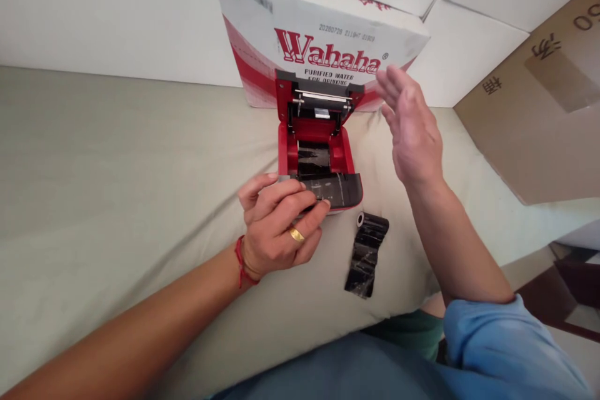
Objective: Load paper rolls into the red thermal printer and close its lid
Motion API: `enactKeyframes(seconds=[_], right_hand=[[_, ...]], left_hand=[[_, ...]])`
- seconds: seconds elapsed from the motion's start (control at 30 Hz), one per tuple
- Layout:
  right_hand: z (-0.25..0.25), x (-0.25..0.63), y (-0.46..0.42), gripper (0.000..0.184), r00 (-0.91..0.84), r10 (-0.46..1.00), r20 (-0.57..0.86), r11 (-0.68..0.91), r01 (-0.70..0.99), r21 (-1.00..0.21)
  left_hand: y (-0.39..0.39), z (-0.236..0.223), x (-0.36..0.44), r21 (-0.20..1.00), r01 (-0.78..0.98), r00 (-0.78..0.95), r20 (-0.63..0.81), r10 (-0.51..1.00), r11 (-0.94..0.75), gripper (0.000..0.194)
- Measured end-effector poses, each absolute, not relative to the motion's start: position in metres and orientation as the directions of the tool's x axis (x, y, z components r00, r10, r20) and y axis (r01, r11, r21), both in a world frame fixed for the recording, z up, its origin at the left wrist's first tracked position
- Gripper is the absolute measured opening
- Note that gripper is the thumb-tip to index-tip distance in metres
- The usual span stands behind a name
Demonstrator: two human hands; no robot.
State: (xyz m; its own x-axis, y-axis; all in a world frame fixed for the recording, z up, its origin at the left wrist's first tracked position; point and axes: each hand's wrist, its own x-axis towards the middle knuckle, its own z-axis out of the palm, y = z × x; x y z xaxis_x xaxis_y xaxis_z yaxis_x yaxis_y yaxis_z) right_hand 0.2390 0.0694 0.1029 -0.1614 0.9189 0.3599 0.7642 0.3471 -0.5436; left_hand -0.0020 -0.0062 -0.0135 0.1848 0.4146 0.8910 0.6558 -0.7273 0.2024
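A small red printer (315, 137) stands with its lid tilted up, showing a black compartment inside. My left hand (276, 225), with a gold ring and a red wrist cord, grips the dark strip (335, 189) across the printer's front edge. My right hand (410, 125) hovers in the air to the right of the printer, fingers stretched out and holding nothing. A black ribbon roll (366, 253), partly unwound, lies on the pale cloth just right of my left hand.
A white and red Wahaha water carton (319, 19) stands right behind the printer. A brown cardboard box (539, 100) leans at the right. The pale green bed surface (117, 169) spreads wide to the left. White wall panels stand behind.
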Motion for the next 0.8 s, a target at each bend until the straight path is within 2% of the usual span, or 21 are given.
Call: enactKeyframes(seconds=[0.17,0.33,0.47,0.63,0.73,0.8], right_hand=[[0.103,0.219,0.105,0.07,-0.162,0.943,0.29,0.311,0.738,-0.599],[0.099,0.22,0.073,0.074,-0.17,0.926,0.338,0.358,0.683,-0.636],[0.089,0.231,0.036,0.055,-0.228,0.9,0.371,0.427,0.635,-0.644],[0.061,0.236,0.012,0.04,-0.327,0.87,0.369,0.486,0.689,-0.538],[0.049,0.234,0.008,0.042,-0.295,0.867,0.401,0.484,0.688,-0.54],[0.044,0.231,0.008,0.042,-0.277,0.856,0.437,0.499,0.665,-0.556]], left_hand=[[-0.006,-0.015,-0.002,0.256,0.6,0.183,0.878,0.442,-0.758,0.05],[-0.007,-0.014,-0.002,0.241,0.594,0.198,0.881,0.429,-0.768,0.048],[-0.007,-0.019,-0.002,0.236,0.644,0.184,0.875,0.447,-0.728,0.044],[-0.006,-0.017,-0.001,0.252,0.623,0.186,0.871,0.454,-0.74,0.05],[0.0,-0.01,-0.006,0.324,0.532,0.158,0.87,0.467,-0.783,0.052],[0.01,-0.007,-0.013,0.45,0.47,0.055,0.844,0.534,-0.76,0.049]])
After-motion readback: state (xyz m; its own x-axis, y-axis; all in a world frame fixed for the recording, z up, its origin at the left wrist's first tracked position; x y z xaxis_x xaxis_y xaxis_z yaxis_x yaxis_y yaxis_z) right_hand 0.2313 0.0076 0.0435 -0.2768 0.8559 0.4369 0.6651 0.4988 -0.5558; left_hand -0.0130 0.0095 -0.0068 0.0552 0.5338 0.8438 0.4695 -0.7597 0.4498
